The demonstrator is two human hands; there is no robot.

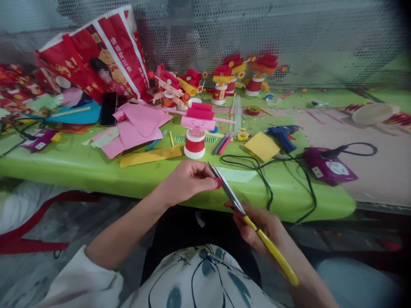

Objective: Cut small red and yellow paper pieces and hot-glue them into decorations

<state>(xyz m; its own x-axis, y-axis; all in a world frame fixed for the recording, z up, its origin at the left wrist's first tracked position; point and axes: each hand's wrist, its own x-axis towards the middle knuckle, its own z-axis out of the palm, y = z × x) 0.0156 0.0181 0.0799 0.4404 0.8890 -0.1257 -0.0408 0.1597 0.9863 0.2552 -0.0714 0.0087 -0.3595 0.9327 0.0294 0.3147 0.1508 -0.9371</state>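
Note:
My left hand [188, 183] pinches a small red piece of paper [219, 183] between thumb and fingers, over the front edge of the table. In my right hand [261, 222] is a pair of scissors [237, 206] with yellow handles. Its blades are slightly apart and point up and left, right beside the red piece; whether they touch it I cannot tell. Just beyond my left hand stands a paper-cup figure [195, 144] with a red band, a pink rolled-paper head and green folded-paper arms. A pale green paper strip [236, 174] lies under the scissor tips.
Pink paper sheets [138, 126], a yellow strip [150, 156] and a phone [108, 109] lie left. Right are markers [224, 145], a yellow square [262, 146], a blue glue gun [284, 137] and a purple box [329, 166] with black cable. Several finished figures [220, 92] and a red bag [96, 60] stand behind.

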